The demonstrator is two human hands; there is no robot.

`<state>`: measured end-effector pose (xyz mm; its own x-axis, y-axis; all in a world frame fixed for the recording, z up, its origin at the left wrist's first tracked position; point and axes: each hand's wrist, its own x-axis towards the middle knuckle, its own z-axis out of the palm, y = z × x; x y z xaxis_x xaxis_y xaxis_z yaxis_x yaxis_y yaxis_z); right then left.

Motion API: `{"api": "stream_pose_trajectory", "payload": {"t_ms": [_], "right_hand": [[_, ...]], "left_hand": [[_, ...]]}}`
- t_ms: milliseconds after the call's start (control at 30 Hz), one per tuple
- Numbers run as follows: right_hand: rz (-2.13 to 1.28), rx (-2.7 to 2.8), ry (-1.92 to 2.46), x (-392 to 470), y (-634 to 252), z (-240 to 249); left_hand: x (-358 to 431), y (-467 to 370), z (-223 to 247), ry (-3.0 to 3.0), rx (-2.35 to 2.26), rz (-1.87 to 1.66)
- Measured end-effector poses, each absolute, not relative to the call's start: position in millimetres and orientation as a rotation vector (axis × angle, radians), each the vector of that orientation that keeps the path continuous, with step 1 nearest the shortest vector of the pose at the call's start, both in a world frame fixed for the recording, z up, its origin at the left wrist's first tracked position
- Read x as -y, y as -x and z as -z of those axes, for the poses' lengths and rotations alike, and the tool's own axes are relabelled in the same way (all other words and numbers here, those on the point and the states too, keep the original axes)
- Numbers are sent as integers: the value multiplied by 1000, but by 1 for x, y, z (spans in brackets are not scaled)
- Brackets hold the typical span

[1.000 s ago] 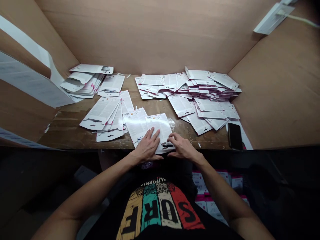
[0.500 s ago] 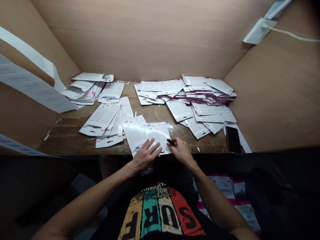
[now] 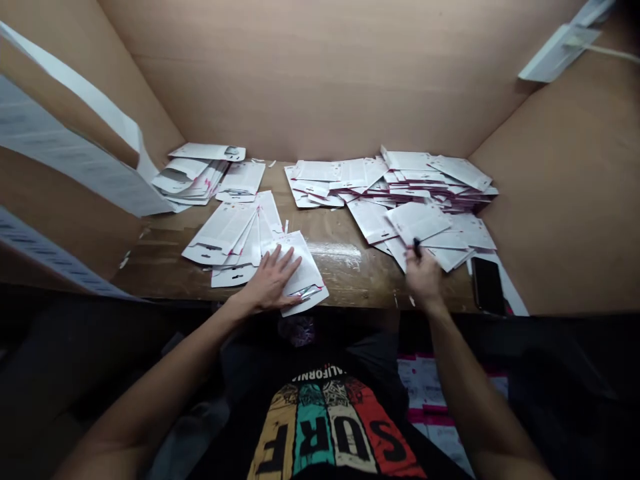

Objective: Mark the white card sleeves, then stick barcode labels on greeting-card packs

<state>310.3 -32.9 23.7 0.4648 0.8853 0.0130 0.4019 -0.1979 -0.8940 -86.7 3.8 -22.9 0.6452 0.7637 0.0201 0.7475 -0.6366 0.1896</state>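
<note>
My left hand (image 3: pixel 273 280) lies with fingers spread on a white printed packet (image 3: pixel 304 270) near the table's front edge. That packet's flap end faces me and shows something silvery at its opening. My right hand (image 3: pixel 424 277) is closed around a short black pen-like tool (image 3: pixel 417 247), whose exact kind I cannot make out. The same hand appears to grip the near edge of another white packet (image 3: pixel 419 220), held over the pile at the right. Fanned packets with open flaps (image 3: pixel 223 233) lie just left of my left hand.
A tall stack of packets (image 3: pixel 435 177) stands at the back right, with more packets (image 3: pixel 193 173) at the back left. A phone (image 3: pixel 488 285) lies at the right front. Label strips (image 3: pixel 75 153) hang across the left wall. A power strip (image 3: pixel 557 53) is on the right wall.
My right hand has moved right and away from me with the black tool, and a packet has gone from the front middle to the right pile. My left hand has shifted onto the remaining packet.
</note>
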Motion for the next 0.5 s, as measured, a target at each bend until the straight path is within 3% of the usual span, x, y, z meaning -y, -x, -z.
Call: {"api": "stream_pose_trajectory", "payload": {"t_ms": [133, 233, 500], "right_hand": [[-762, 2028, 1496, 78, -222, 6], [-614, 2565, 1439, 97, -187, 23], [-394, 2736, 1585, 92, -188, 23]], "left_hand": [[-4, 74, 23, -2736, -1240, -39], [-3, 64, 19, -2793, -1251, -27], [-17, 20, 15, -2889, -1257, 63]]}}
